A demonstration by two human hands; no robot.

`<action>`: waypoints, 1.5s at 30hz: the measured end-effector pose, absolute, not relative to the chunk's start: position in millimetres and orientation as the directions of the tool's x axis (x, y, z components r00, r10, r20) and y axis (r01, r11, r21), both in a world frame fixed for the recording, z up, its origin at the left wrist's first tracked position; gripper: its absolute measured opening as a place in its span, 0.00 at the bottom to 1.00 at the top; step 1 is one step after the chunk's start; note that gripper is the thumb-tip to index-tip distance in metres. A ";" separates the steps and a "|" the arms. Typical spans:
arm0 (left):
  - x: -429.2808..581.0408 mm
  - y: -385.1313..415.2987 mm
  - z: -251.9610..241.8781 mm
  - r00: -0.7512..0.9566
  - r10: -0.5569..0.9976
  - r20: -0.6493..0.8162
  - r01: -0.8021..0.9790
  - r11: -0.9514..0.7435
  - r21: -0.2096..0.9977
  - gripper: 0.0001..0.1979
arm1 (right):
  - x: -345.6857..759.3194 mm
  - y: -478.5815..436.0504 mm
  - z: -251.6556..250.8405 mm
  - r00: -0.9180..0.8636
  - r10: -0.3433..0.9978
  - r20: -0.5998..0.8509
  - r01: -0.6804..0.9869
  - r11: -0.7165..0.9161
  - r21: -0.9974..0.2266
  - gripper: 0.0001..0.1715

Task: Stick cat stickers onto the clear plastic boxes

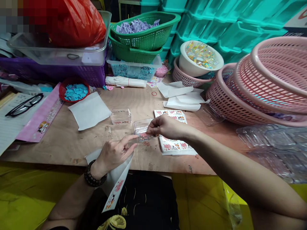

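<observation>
A small clear plastic box [140, 126] stands on the wooden table between my hands, with a pink printed sticker [144, 136] at its near side. My right hand [163, 127] pinches the sticker's right end; its fingertips partly cover it. My left hand [117, 151] stretches index finger and thumb toward the box's near left corner. Its other fingers curl over a mostly white sticker sheet [116, 188] that hangs past the table edge above my lap; their grip is partly hidden. A second clear box [121, 116] with a printed strip stands to the left.
Sticker sheets [176, 145] lie stacked beneath my right forearm. White paper [90, 110], a red bowl of blue pieces [61, 92] and glasses [24, 104] are leftward. Pink baskets [225, 105] and clear plastic trays [275, 137] occupy the right; green baskets [144, 40] stand behind.
</observation>
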State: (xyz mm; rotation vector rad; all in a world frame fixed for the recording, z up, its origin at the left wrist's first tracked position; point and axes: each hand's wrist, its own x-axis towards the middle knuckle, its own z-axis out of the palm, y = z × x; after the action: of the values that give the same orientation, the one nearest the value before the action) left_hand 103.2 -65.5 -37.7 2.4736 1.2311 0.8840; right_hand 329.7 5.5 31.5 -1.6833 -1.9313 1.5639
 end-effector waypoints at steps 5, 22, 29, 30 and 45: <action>105.1 -65.2 -40.4 0.458 0.802 0.384 0.665 -0.595 0.451 0.20 | 327.1 6.9 40.2 -0.360 0.766 -0.532 0.655 -0.198 -0.729 0.07; 111.3 -64.0 -46.9 0.472 0.776 0.418 0.658 -0.626 0.419 0.22 | 327.1 11.0 37.4 -0.362 0.762 -0.537 0.679 -0.179 -0.712 0.06; 112.8 -64.3 -49.1 0.463 0.804 0.372 0.677 -0.592 0.438 0.27 | 327.3 10.2 38.1 -0.341 0.773 -0.535 0.691 -0.180 -0.700 0.06; 113.0 -64.2 -49.3 0.465 0.804 0.370 0.679 -0.592 0.434 0.27 | 327.4 10.2 38.2 -0.342 0.771 -0.537 0.687 -0.184 -0.703 0.06; 114.5 -63.8 -51.3 0.474 0.786 0.397 0.646 -0.616 0.450 0.25 | 326.9 10.3 38.9 -0.336 0.767 -0.546 0.687 -0.198 -0.700 0.06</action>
State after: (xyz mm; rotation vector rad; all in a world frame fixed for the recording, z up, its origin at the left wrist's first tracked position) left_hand 114.5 -63.8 -51.3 2.4839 1.2310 0.8561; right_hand 326.9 10.3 38.9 -1.7627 -1.9385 1.5882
